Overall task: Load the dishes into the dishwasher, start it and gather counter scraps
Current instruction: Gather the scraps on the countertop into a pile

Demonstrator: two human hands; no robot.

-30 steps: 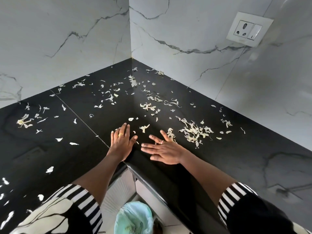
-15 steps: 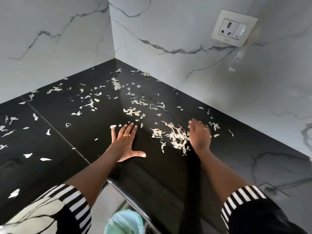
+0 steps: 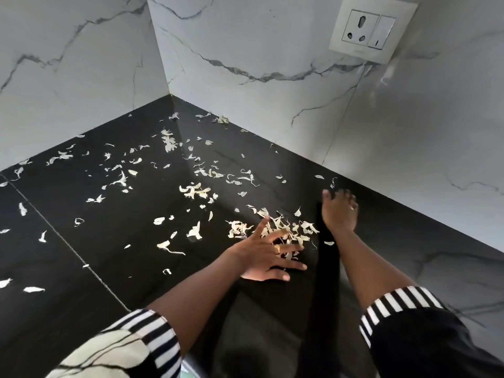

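Note:
Pale, thin peel scraps lie scattered over the black counter (image 3: 114,249), up into the corner. A denser heap of scraps (image 3: 283,227) sits in the middle. My left hand (image 3: 270,255) lies flat on the counter with fingers spread, its fingertips at the near side of the heap. My right hand (image 3: 339,211) is stretched out past the heap toward the right wall, fingers extended and blurred, palm down on the counter. Neither hand holds anything.
White marble walls meet in a corner (image 3: 169,94) behind the counter. A wall socket with a switch (image 3: 372,30) is on the right wall. More loose scraps (image 3: 195,190) lie to the left and back. The counter's front edge is below my arms.
My left hand has slid right to the heap of scraps. My right hand has reached farther back toward the right wall. The view has shifted left and closer.

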